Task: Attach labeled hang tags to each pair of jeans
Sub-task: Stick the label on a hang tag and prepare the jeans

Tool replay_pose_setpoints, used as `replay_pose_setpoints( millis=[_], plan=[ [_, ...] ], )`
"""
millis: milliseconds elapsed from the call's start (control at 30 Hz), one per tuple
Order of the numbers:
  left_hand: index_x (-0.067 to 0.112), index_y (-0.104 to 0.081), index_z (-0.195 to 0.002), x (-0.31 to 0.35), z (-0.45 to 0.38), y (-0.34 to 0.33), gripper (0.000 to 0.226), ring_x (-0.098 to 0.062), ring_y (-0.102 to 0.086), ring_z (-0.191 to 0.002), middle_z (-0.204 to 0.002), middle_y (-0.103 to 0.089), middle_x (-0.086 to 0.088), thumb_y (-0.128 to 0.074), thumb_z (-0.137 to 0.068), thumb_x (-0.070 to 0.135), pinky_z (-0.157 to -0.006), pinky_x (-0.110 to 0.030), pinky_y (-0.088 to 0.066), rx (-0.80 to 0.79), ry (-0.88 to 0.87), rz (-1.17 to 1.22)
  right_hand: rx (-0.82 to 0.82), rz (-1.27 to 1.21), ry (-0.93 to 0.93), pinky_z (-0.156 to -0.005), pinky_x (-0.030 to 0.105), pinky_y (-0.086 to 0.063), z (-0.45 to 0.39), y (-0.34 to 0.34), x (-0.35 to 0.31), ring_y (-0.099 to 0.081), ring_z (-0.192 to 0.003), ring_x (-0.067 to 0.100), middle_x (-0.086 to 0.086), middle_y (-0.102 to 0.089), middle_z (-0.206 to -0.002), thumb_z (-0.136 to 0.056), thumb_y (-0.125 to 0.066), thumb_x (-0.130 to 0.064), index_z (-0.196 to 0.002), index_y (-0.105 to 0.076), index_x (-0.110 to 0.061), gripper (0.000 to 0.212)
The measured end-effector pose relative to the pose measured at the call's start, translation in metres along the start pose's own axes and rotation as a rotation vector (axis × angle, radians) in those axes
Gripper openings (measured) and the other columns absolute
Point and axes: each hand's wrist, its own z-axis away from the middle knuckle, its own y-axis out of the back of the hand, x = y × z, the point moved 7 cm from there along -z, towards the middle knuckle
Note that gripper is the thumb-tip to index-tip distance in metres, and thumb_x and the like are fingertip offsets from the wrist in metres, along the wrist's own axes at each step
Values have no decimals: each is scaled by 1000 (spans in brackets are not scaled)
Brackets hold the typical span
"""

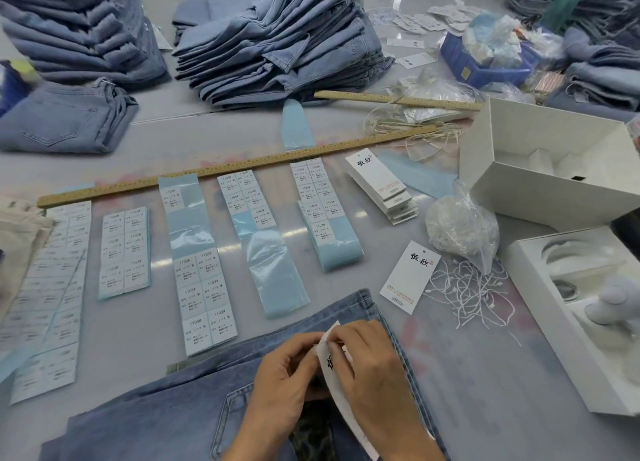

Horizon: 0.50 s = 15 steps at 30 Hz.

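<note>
While over jeans (194,391), both hands pinch hang tag (341,388) top.

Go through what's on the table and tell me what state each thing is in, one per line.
Left hand: pinching the hang tag's top.
Right hand: gripping the hang tag.
Hang tag: held over the jeans.
Jeans: lying flat, nearest.
Spare tag: loose, flat.
Tag stack: fanned, lying flat.
White box: open.
String bag: open, strings spilled.
</note>
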Motion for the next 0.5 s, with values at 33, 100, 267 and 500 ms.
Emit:
replay_pose_setpoints(
  millis=[33, 100, 267, 500],
  plan=[
    [32, -79, -97, 0, 2, 1, 27, -18, -74, -79, -89, -77, -7, -61, -99, 13, -66, -34, -62, 5, -8, -19, -15, 11, 2, -70, 31, -47, 0, -1, -2, -58, -76, 22, 1, -63, -83, -86, -76, -6, -85, -69, -10, 7],
    [36, -78, -97, -1, 4, 0, 26, -20, -75, -85, -92, -78, -4, -60, -100, 16, -67, -35, -62, 11, -19, -49, -55, 13, -22, -69, 34, -47, 0, -3, -2, -57, -74, 23, 3, -63, -81, -85, -74, -5, -83, -68, -8, 7],
    [34, -78, -98, -4, 12, 4, 31, -22, -76, -87, -93, -78, -5, -50, -105, 23, -61, -36, -62, 37, -3, -14, -206, -42, -110, -82, 34, -43, 7, -8, 6, -53, -91, 23, 3, -62, -93, -95, -65, -12, -93, -66, -8, 4],
    [33, -78, -104, -7, 31, -7, 25, -24, -75, -88, -99, -77, -3, -54, -101, 32, -65, -42, -63, -43, -16, -6, -206, -67, -207, -83, 21, -38, 27, 10, -3, -50, -93, 13, -6, -56, -95, -97, -61, -14, -93, -61, -14, 4]
  ],
)
